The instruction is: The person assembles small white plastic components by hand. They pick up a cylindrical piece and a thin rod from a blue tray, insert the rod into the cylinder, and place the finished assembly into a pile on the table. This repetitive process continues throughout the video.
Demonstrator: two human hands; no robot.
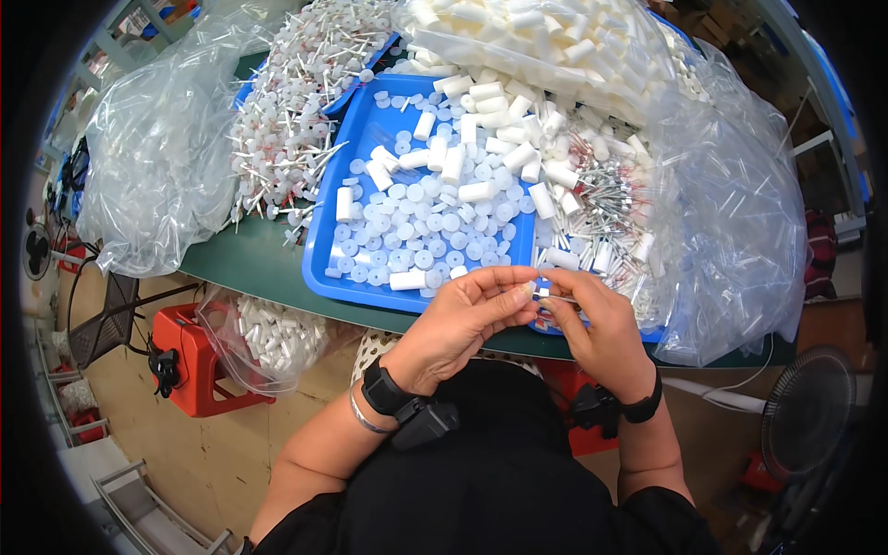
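Note:
Over the front edge of a blue tray (324, 285), my two hands meet fingertip to fingertip. My left hand (476, 310) is pinched on a small part whose kind its fingertips hide. My right hand (599, 319) pinches a thin metal pin (561, 298), and a small white piece (543, 292) shows between the two hands. Beneath and beyond them, the tray holds many translucent round discs (435, 222) with holes in the middle. White foam-like cylinders (478, 191) lie scattered over the discs. To the right lies a heap of metal pins with reddish bits (606, 190).
A clear bag of white cylinders (555, 37) slumps over the back. At the left, assembled disc-and-stem pieces (287, 102) are heaped beside a crumpled clear bag (157, 157). Another plastic bag (731, 213) drapes over the right side. A red stool (190, 361) and a fan (805, 412) stand below table height.

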